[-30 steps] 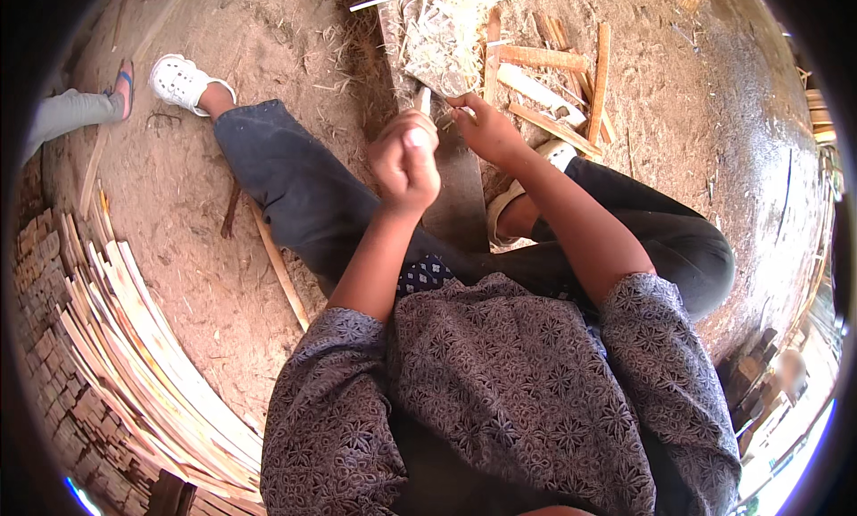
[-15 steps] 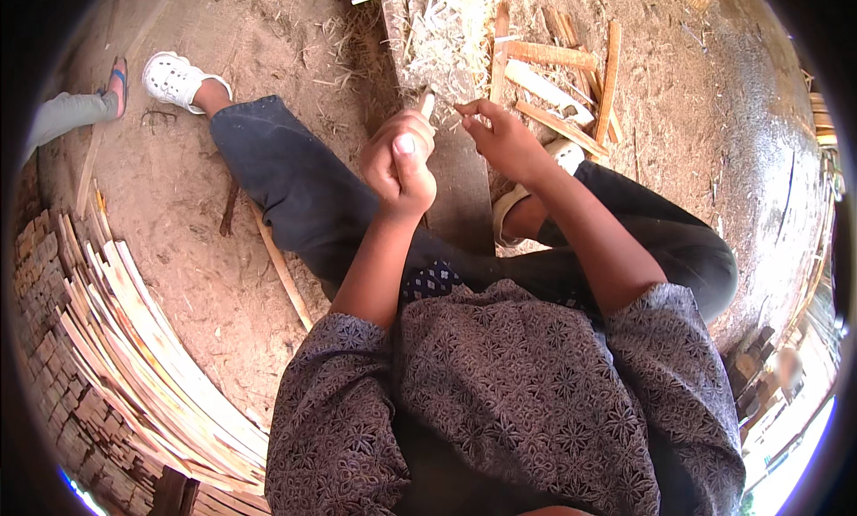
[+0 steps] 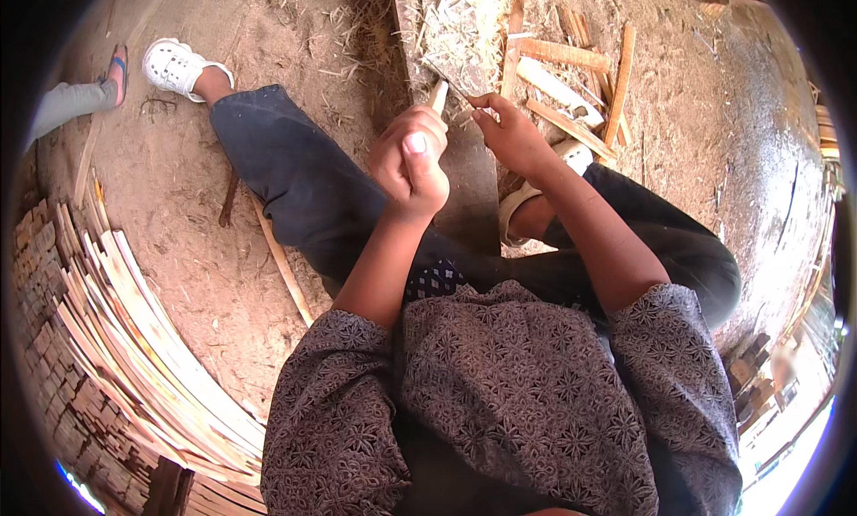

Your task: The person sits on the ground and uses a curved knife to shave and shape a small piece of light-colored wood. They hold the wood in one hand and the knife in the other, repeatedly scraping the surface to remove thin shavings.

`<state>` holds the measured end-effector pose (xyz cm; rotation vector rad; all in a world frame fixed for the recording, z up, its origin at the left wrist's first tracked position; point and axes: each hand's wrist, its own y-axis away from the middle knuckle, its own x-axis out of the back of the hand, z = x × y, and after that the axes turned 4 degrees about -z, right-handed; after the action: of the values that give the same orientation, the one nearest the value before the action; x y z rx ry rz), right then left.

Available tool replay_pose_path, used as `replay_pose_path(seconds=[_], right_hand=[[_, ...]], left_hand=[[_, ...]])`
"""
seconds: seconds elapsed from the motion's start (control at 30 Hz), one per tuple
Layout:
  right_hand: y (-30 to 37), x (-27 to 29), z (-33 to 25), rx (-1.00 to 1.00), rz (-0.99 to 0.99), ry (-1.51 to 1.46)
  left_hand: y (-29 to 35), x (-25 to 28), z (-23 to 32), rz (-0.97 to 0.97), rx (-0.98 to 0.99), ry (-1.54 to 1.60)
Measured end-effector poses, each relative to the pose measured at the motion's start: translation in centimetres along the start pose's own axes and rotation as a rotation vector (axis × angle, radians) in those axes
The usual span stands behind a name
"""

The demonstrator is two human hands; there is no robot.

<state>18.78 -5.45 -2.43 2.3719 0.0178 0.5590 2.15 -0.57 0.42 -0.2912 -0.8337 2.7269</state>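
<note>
My left hand is closed in a fist around a pale piece of wood, whose tip sticks out past the fingers, away from me. To the right of it, my right hand pinches a thin dark knife. The narrow blade slants up and left, close by the wood's tip; whether the two touch I cannot tell. Below both hands runs a wooden plank, strewn with curled shavings at its far end. The grip end of the knife is hidden by my fingers.
Several cut wood pieces lie on the dirt floor right of the plank. Long pale strips are stacked at the lower left. A single stick rests beside my left leg. Another person's sandalled foot shows at the upper left.
Both hands have shifted slightly right in the picture. The knife's blade now shows at full length, slanting past the wood's tip, where before only a short bit was visible.
</note>
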Motion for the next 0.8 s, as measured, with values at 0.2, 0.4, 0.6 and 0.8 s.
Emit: replay_pose_path(seconds=[0.2,0.4,0.6,0.8], right_hand=[[0.9,-0.9,1.2,0.037,0.052,0.013],[2.8,-1.4,-2.1,0.188,0.041,-0.052],[1.1,-1.6,0.3,-0.002,0.095,0.003],[0.7,-2.4,2.0,0.145,0.093,-0.062]], left_hand=[[0.5,0.1,0.8,0.073,0.143,0.025],[-0.1,1.2,-0.1,0.184,0.054,0.062],[-0.2,1.8,-0.2,0.214,0.104,0.022],[-0.4,1.4,-0.2,0.236,0.109,0.014]])
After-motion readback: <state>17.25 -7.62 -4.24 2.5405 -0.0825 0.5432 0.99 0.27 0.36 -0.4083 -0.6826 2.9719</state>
